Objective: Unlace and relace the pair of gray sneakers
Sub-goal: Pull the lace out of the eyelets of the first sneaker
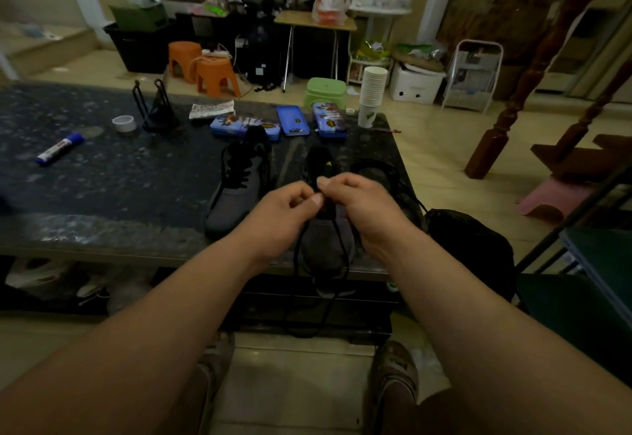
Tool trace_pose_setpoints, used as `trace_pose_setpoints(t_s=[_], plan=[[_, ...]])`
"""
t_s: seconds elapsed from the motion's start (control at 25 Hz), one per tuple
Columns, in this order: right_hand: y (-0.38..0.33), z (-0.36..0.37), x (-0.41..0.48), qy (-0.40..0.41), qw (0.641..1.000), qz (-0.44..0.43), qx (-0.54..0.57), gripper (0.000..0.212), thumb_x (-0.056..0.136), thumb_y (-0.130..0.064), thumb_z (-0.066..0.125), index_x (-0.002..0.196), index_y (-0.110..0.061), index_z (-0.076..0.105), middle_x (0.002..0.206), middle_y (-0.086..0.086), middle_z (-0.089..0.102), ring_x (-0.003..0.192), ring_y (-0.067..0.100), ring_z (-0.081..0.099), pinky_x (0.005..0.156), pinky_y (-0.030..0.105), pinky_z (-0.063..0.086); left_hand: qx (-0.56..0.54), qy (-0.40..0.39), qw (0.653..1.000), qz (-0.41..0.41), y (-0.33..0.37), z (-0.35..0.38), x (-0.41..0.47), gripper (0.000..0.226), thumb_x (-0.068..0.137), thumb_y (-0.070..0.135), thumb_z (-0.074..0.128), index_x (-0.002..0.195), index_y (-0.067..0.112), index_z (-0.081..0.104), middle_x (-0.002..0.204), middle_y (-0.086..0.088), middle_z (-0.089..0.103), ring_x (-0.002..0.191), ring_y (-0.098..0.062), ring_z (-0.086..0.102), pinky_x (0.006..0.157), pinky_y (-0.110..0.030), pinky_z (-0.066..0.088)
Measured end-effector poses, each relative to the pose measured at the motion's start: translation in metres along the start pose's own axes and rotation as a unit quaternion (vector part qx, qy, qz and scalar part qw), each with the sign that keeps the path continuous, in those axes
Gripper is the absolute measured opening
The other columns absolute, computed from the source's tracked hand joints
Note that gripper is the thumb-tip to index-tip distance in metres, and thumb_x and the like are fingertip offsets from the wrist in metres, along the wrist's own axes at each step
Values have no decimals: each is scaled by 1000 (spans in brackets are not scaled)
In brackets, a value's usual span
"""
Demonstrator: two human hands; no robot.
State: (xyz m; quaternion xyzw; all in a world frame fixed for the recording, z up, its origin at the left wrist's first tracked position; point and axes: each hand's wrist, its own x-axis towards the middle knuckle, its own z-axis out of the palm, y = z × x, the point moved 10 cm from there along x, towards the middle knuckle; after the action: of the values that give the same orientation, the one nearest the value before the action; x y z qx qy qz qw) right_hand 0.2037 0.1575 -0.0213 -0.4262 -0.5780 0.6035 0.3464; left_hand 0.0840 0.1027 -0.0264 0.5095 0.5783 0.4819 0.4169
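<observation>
Dark stone table [102,178], cluttered room: lacing work on the near gray sneaker [321,250], right of its laced twin [232,202].
Pinches the black lace [341,246] in the curled fingertips of left hand [287,208] and right hand [359,205] above the tongue. Looks soft, limp and light; best gripped near the tip.

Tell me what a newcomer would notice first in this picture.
First, the two hands meeting at mid-frame: the left hand and right hand pinch a black lace above the near gray sneaker at the front edge of the dark table. Next, the second sneaker, laced, just to its left. Behind, two orange stools stand out on the floor.
</observation>
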Motion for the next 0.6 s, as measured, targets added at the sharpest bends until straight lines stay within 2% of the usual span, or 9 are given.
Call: trace_pose_setpoints(t_s=[0.08, 0.16, 0.24, 0.32, 0.36, 0.44, 0.48, 0.52, 0.6], plan=[[-23, 17, -2, -15, 1000, 0, 25, 15, 97, -24, 72, 87, -12, 71, 79, 7, 70, 69, 17, 68, 60, 29, 59, -175, 2, 983, -49, 7, -2, -7, 22, 110, 25, 47, 91, 18, 56, 90, -14, 68, 85, -29, 66, 74, -35, 50], [-38, 38, -5, -35, 998, -9, 53, 19, 100, -32, 67, 102, -13, 68, 85, 9, 71, 67, 17, 66, 56, 26, 53, -303, 14, 951, -59, 27, -12, -8, 22, 110, 22, 43, 91, 17, 52, 71, -7, 57, 63, -23, 56, 59, -30, 49], [-33, 73, -11, -103, 991, 14, 88, 35, 104, -45, 55, 118, -15, 63, 92, 8, 73, 76, 18, 69, 71, 30, 56, -376, 47, 924, -45, 48, -39, 2, 23, 109, 21, 43, 87, 17, 49, 61, 1, 37, 49, -11, 34, 43, -23, 36], [-9, 117, -32, -214, 973, 63, 60, 39, 106, -44, 48, 119, -11, 63, 82, 10, 71, 77, 22, 70, 91, 44, 55, -392, 103, 914, -29, 65, -88, 13, 25, 109, 19, 43, 84, 19, 45, 63, 3, 30, 47, -7, 25, 37, -19, 24], [3, 128, -36, -240, 968, 70, 23, 35, 106, -38, 50, 113, -7, 66, 74, 8, 67, 71, 22, 67, 92, 49, 54, -361, 147, 921, -15, 65, -123, 16, 22, 109, 18, 43, 87, 20, 44, 65, 3, 30, 46, -7, 25, 37, -19, 21], [3, 132, -29, -212, 975, 68, 15, 26, 107, -26, 52, 97, -6, 66, 62, 3, 56, 62, 19, 58, 74, 39, 55, -186, 242, 952, 16, 53, -189, 8, 11, 110, 23, 43, 99, 23, 48, 71, 1, 40, 50, -8, 36, 43, -22, 29], [-6, 132, -18, -178, 981, 69, 37, 24, 107, -22, 52, 92, -8, 64, 61, 2, 53, 61, 19, 55, 67, 33, 53, -77, 269, 960, 10, 42, -210, -1, 9, 110, 32, 45, 107, 27, 51, 78, 1, 51, 59, -10, 46, 52, -26, 37], [-18, 134, -7, -150, 984, 71, 61, 23, 108, -19, 50, 89, -10, 61, 61, 2, 52, 61, 19, 55, 64, 32, 51, 5, 259, 966, -3, 30, -214, -8, 19, 108, 43, 46, 113, 27, 56, 87, 0, 60, 71, -12, 55, 65, -30, 43], [-50, 159, 23, -143, 983, 68, 94, 21, 108, -14, 47, 91, -12, 59, 65, 3, 54, 65, 19, 58, 67, 33, 52, 52, 137, 989, -26, -4, -189, -17, 51, 99, 64, 50, 117, 19, 68, 105, -1, 74, 97, -16, 67, 87, -34, 49]])
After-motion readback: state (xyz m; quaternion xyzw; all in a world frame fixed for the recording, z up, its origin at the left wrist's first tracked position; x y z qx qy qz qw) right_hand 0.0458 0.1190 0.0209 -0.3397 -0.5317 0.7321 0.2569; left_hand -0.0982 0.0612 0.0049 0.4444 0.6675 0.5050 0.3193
